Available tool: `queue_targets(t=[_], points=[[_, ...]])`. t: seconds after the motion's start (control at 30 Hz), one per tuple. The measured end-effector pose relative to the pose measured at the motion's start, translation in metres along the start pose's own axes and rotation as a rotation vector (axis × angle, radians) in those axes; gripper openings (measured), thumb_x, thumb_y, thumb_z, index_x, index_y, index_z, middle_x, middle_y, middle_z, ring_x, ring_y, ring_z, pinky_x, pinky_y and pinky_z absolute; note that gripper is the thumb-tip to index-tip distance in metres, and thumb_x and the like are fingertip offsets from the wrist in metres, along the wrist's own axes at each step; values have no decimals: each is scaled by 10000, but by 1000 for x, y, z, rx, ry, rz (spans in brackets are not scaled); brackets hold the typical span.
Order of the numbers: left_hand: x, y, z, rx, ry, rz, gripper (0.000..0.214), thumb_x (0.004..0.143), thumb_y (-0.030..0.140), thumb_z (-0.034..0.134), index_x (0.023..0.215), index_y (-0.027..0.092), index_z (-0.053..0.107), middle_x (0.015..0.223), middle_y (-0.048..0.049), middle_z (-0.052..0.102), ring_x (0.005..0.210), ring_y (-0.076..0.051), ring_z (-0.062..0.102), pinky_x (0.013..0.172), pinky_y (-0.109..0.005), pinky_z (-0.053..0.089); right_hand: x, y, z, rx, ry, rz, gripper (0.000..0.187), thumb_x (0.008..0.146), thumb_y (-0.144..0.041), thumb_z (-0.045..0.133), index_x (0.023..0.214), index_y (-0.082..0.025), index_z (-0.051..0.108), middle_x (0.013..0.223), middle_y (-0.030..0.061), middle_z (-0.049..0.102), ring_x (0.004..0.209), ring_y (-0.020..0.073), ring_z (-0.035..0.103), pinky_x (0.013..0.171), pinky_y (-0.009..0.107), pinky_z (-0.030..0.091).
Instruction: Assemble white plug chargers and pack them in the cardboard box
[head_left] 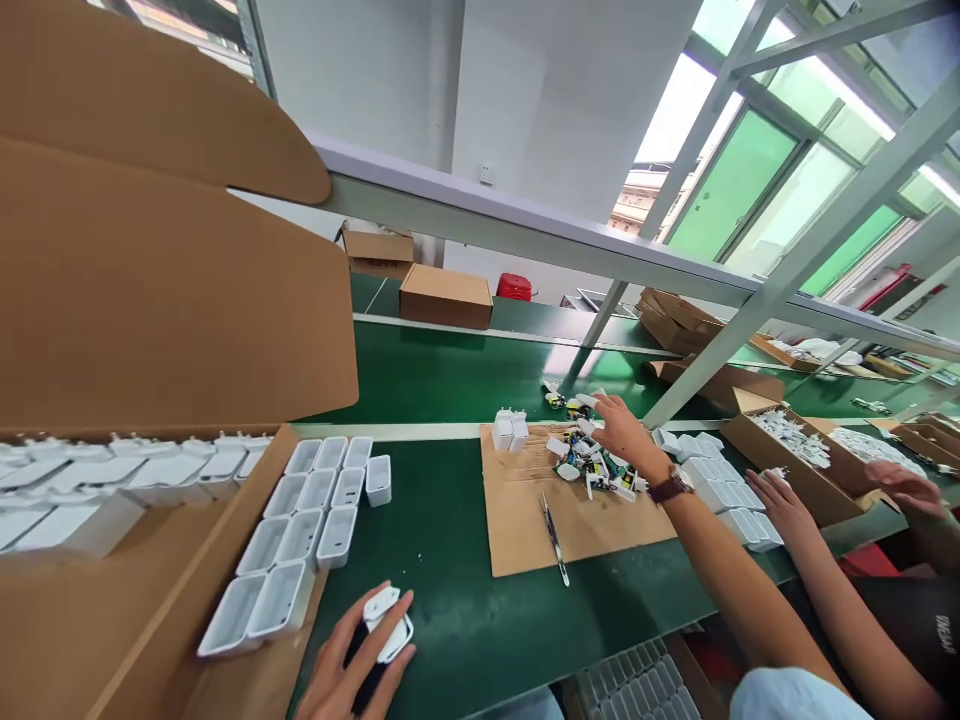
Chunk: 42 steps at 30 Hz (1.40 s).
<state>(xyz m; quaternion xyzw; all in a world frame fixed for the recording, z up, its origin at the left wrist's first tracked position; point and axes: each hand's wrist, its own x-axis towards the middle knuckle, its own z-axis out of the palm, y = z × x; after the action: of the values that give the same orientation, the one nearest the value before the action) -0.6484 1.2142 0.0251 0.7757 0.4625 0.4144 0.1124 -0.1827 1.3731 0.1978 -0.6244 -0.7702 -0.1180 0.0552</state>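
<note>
On the green worktop (pixel 450 530), left of the cardboard sheet (pixel 525 520), the left hand (pixel 352 660) grasps a white plastic shell (pixel 386 620): light, stiff, smooth, best pinched by its sides. The right hand (pixel 619 425) reaches the small parts (pixel 592 465) on that sheet; I cannot tell its grip

White shell (pixel 388 622), small and rounded, sits tilted in the left hand's (pixel 352 665) fingers, low over the green worktop's near edge. Parts pile (pixel 592 468), white plug bits and green boards, lies heaped loose on cardboard, right hand (pixel 619 425) touching it.

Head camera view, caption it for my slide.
Left hand holds a white charger shell; right hand reaches into a parts pile.
</note>
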Motion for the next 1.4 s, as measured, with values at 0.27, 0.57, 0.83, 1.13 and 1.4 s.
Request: queue_targets(t=[0.27,0.57,0.83,1.13,1.4], points=[[12,32,-18,-41,-27,-39,403,1055,277,611,1445,368,652,1592,-92,512,1301,-271,677,1022,-398,645,-88,38,35,49,45,-14,296,787,-99,508,996,-182,700,1398,213,664,1222,394,639,1009,602,561],[9,44,-16,-14,195,-50,244,1003,184,694,1240,238,708,1450,-129,657,1139,-243,762,986,-393,678,-92,-62,39,354,296,-244,334,1001,-226,562,1326,-259,635,1537,153,579,1446,331,557,1154,560,544],[9,50,2,129,181,-87,172,1004,229,701,1176,229,696,1411,-140,651,1131,-243,764,966,-377,675,-119,-109,85,495,210,-275,378,1068,-221,525,1443,-247,564,1532,163,583,1485,328,523,1152,582,551],[104,46,13,-36,-17,-53,121,1018,262,638,1125,229,685,1459,-114,657,1320,-253,678,1105,-416,581,-175,-100,112,540,301,13,451,1083,-274,526,1530,-256,472,1453,171,627,1365,333,630,1077,560,620],[240,12,111,-268,-158,-161,136,845,155,675,962,207,630,1314,-118,687,1143,-263,721,942,-431,648,-182,-109,125,491,347,52,427,1100,-264,469,1526,-265,487,1454,163,628,1364,336,623,1046,560,636]])
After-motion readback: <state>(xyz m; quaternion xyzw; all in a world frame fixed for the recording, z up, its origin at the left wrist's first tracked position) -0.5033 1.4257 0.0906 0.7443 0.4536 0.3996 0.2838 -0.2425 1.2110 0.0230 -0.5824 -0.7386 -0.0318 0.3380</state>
